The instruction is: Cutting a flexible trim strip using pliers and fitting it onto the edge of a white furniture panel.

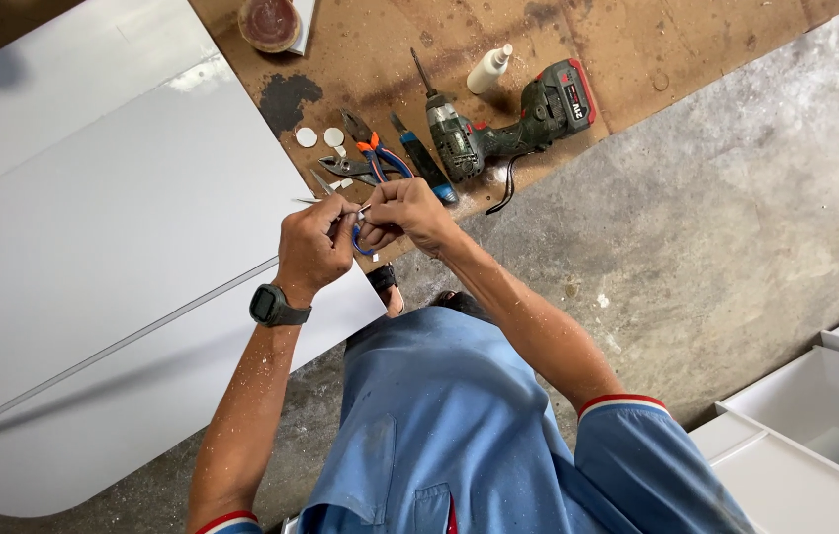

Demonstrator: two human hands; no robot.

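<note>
My left hand [312, 245], with a dark watch on its wrist, pinches a thin metal piece whose tip sticks out to the left. My right hand [407, 213] is closed on blue-handled scissors [364, 237], their blades meeting my left fingers. Both hands hover together over the near edge of a large white panel [93, 257]. What the blades touch is too small to make out.
On the brown board [637, 49] ahead lie pliers with orange-blue handles [372, 150], a blue-handled tool [424, 158], a cordless drill [498, 124], a small white bottle [488, 69], white round caps [320, 136] and a tape roll [269, 24]. White cabinet parts [815, 425] stand right.
</note>
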